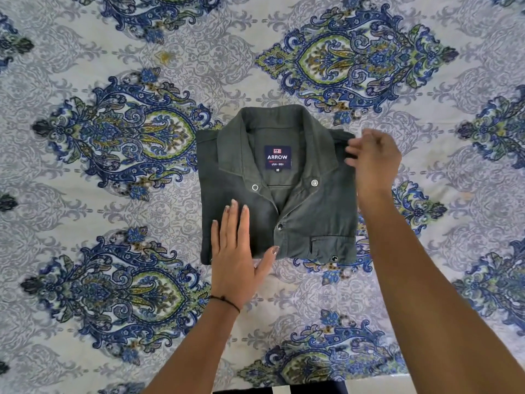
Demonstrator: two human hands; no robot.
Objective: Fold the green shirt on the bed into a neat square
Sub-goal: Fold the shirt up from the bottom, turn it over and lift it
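The dark green shirt (306,223) lies folded into a compact square in the middle of the bed, collar up and away from me, with a blue brand label showing inside the neck. My left hand (237,251) rests flat, fingers spread, on the shirt's near left corner. My right hand (373,160) hovers blurred at the shirt's far right corner, fingers loosely curled near the shoulder edge; whether it touches the cloth is unclear.
The bed (113,194) is covered by a pale sheet printed with large blue and green paisley motifs and spreads out on every side of the shirt. A dark strip (279,389) shows at the bottom edge of the view.
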